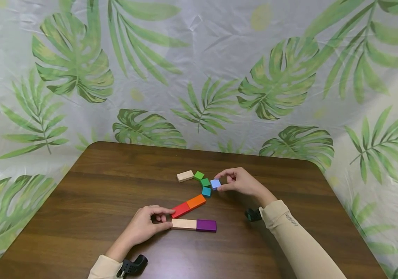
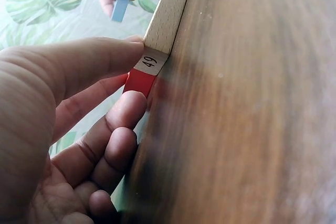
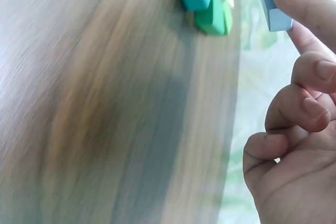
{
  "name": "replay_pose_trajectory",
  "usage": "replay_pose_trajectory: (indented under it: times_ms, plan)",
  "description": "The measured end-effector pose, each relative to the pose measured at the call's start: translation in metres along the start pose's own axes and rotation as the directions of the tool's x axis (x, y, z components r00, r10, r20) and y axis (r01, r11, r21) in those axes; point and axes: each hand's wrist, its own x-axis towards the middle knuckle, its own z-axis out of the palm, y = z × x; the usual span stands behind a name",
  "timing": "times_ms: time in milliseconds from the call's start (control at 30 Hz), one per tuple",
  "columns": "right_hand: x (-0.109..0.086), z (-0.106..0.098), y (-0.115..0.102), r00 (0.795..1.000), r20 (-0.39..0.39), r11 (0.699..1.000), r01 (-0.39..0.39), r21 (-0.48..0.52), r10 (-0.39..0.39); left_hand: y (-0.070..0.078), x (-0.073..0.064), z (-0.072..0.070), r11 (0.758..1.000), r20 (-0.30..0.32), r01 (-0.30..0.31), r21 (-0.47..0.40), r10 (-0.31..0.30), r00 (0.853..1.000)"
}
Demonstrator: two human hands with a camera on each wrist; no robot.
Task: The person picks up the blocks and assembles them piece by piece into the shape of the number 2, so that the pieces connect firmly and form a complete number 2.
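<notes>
Between thumb and index finger, my right hand [image 1: 242, 181] pinches a light blue block [image 1: 215, 184], raised off the table. Just left of it, a teal block [image 1: 206, 192], a green block [image 1: 205, 182] and a lighter green block [image 1: 199, 176] curve toward a plain wooden block [image 1: 185, 176]. My left hand [image 1: 146, 223] grips the left ends of two close-set blocks: its thumb is on a plain wooden block [image 2: 170, 17] marked 49, its index finger on a red block [image 2: 139, 81]. An orange block [image 1: 196, 201] continues the red one; a purple block [image 1: 206, 226] abuts the plain one.
All the blocks are on a dark brown wooden table [image 1: 90, 186]. A leaf-patterned cloth [image 1: 216, 58] hangs behind its far edge. Black wrist devices stick out near the left sleeve [image 1: 105, 267] and right sleeve [image 1: 282, 217].
</notes>
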Motion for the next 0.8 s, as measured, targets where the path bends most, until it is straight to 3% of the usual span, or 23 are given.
replay_pose_trajectory:
  times_ms: [500,800]
  plan:
    - [0.046,0.035,-0.04,0.996,0.067,0.996,0.07,-0.057,-0.067,-0.002,0.001,0.0,1.0,-0.004,-0.014,-0.001,0.014,1.0]
    - [0.066,0.056,-0.056,0.994,0.095,0.992,0.064,-0.106,-0.054,-0.002,0.001,0.0,1.0,-0.009,-0.022,-0.004,0.022,1.0]
